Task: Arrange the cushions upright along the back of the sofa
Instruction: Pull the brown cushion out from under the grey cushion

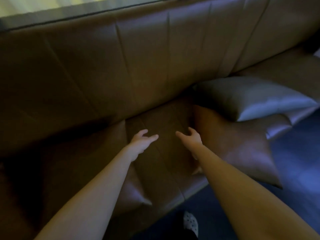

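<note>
no readable text, labels or numbers anywhere

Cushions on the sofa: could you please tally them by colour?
Brown cushions: 2, one on the right and one on the left
Grey cushions: 1
Total: 3, all lying flat, none upright yet.

The right picture edge cuts off a pale cushion (317,53); the whole scene is dim and blurred.
</note>
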